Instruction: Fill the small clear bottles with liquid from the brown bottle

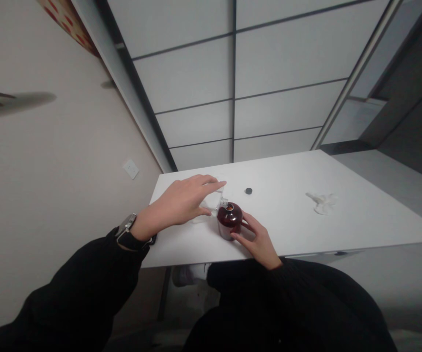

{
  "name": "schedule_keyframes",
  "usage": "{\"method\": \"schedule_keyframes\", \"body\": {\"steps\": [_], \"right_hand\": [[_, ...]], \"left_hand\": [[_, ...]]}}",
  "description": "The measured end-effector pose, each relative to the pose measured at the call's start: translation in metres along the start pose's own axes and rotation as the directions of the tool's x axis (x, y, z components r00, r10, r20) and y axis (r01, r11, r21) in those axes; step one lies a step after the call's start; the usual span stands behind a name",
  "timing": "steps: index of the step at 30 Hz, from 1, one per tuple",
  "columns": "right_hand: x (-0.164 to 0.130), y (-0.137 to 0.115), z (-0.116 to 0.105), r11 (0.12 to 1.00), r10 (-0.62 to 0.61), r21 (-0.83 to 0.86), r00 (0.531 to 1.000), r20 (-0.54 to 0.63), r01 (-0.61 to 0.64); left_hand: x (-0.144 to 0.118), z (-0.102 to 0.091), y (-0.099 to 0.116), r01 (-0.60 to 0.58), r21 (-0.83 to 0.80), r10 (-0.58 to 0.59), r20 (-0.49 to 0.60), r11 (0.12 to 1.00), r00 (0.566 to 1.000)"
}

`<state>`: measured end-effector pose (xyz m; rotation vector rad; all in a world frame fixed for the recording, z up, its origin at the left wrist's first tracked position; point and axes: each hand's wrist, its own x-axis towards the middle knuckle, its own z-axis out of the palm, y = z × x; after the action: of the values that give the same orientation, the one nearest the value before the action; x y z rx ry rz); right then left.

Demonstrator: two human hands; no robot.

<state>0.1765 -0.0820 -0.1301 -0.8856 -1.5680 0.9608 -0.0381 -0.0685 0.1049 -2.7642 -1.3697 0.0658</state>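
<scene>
Both hands work at the near edge of a white rectangular table (343, 215), the arms in black sleeves (86, 288). Nearest the edge, the right hand (258, 239) is curled partway around a small, dark red, rounded glass bottle (229, 221), its thumb and fingers touching the bottle's right side; the bottle stands upright with its neck uncapped. Just left of it, the left hand (183, 200) is spread nearly flat, palm down, fingers stretched over a small clear glass (219, 195) that stands beside the bottle; whether the fingers grip the glass cannot be told. A dark-strapped wristwatch with a metal case (126, 226) sits on the left wrist.

Farther back on the tabletop, a small round black cap (248, 190) lies apart from the bottle. Well to the right lies a crumpled white tissue (323, 201).

Beyond the table, a white wall socket (131, 168) is set in the beige wall at left, and pale panelled sliding doors with dark frames (269, 73) fill the background.
</scene>
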Motion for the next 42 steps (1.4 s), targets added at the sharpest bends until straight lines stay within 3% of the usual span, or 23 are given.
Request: {"method": "schedule_keyframes", "body": {"steps": [10,42], "right_hand": [[0.0020,-0.0012,-0.0008,1.000,-0.001,0.000,1.000,0.023,0.001],[0.0017,-0.0015,0.0000,1.000,-0.006,0.024,1.000,0.005,0.006]], "left_hand": [[0.0023,-0.0039,0.0041,0.021,0.008,-0.021,0.050,1.000,0.999],[0.0027,-0.0100,0.0053,-0.032,0.073,0.030,0.030,0.997,0.999]]}}
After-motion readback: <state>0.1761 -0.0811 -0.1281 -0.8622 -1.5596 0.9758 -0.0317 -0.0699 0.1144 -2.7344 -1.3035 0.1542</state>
